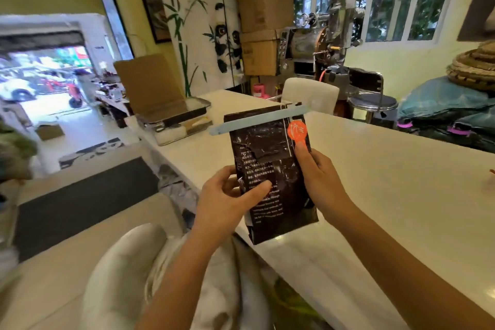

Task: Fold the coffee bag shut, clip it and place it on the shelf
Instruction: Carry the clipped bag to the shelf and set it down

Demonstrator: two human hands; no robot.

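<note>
both hands hold a dark brown coffee bag (270, 169) upright over the near edge of a long white counter (388, 182). whether its bottom corner rests on the counter or hangs just above it, i cannot tell. the left hand (227, 201) grasps the bag's left edge, thumb lying across the printed face and fingers curled behind. the right hand (318, 179) grips the right edge, thumb pointing up along the front, its tip just below a round orange sticker (296, 130) that bears a white plant-like mark. the bag's top is folded flat, and a long pale blue clip (257, 119) runs across it, sticking out past both sides and tilted up toward the right.

the face of the bag carries blocks of small white print: several lines of chinese characters in the middle and lines of latin-letter text lower down. the print is too small and blurred to read, apart from a word that looks like "through". the foil is creased and glossy.

farther back on the counter sits a metal tray (184, 115) with a cardboard flap (150, 83) leaning beside it. against the far wall stand stacked cardboard boxes (263, 27), a steel coffee roaster (324, 37) and a panda and bamboo mural (206, 21). a white chair back (310, 94) shows behind the bag.
</note>
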